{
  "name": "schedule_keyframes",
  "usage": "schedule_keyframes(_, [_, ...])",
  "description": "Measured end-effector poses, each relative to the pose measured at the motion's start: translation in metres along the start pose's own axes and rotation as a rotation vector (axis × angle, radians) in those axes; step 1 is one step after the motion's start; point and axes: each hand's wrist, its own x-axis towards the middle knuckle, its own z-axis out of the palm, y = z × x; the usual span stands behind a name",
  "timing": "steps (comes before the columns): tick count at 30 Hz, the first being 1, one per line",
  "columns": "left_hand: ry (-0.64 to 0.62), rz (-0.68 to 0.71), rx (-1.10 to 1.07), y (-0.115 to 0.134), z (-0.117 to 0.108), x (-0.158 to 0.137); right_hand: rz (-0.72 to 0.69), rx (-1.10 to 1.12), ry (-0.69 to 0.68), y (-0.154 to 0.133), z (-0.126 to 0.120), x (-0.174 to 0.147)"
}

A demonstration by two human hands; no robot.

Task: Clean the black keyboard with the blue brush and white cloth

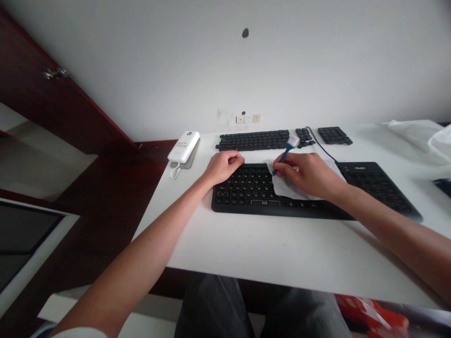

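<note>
One long black plastic keyboard base (243, 188), its key positions largely bare of caps at the left, lay at the middle of the table. The right hand (312, 171) grasped one small blue-handled brush with white bristles (287, 151), bristles up, above one thin white sheet (286, 188) spread over the base. The left hand (224, 166) sat, fingers curled, at the base's far left corner; whether it gripped the edge could not be told. Behind lay three blocks of black keycaps (254, 140); to the left, one white rounded power bank (184, 147). The smooth white table (225, 244) stood against a pale wall (169, 61), with one dark red door (38, 70) at left.
</note>
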Motion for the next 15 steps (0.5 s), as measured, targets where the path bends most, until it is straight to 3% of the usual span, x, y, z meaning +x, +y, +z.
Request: schedule_keyframes(15, [-0.001, -0.014, -0.002, 0.0001, 0.0006, -0.0007, -0.021, 0.036, 0.050, 0.0078, -0.0057, -0.0039])
